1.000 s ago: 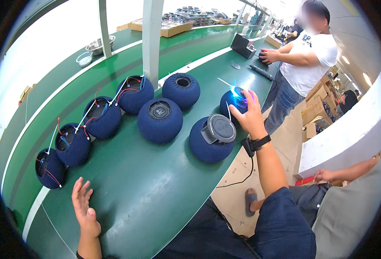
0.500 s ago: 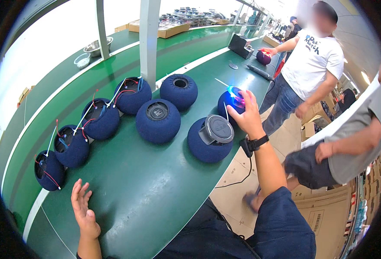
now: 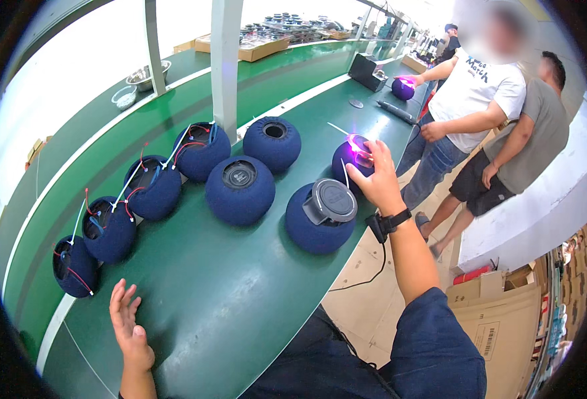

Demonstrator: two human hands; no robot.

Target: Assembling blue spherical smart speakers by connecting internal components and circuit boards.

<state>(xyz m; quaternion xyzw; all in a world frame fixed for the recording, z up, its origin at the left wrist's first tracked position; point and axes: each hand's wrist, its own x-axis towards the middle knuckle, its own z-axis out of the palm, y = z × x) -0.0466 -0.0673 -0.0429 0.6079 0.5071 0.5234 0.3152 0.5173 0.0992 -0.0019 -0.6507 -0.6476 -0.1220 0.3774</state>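
My right hand point(image 3: 378, 174) reaches to the far right of the green workbench point(image 3: 214, 312). Its thumb and fingers are around a small dark blue, fabric-covered round speaker point(image 3: 341, 159), whose top ring glows pink-purple. Just nearer stands a larger blue round speaker point(image 3: 312, 229) with a grey round part point(image 3: 334, 201) on top. My left hand point(image 3: 131, 329) is held over the near left of the bench, fingers apart, nothing in it. Two more blue speakers, one with a black disc point(image 3: 240, 174) in its top and one with a round hole point(image 3: 275, 129), stand in the middle.
Several blue shells point(image 3: 109, 229) with red wires and white cords line the bench's far left side, beside a grey post point(image 3: 225, 73). A black box point(image 3: 366, 72) and a corded black tool point(image 3: 396, 111) lie farther along. A co-worker point(image 3: 486, 93) touches another lit speaker point(image 3: 402, 89); another person point(image 3: 533, 126) stands behind.
The glow on the speaker at my right hand turned from blue-red to pink-purple. The person in grey moved farther back. The white-shirted co-worker's lower arm shifted. My hands have barely moved.
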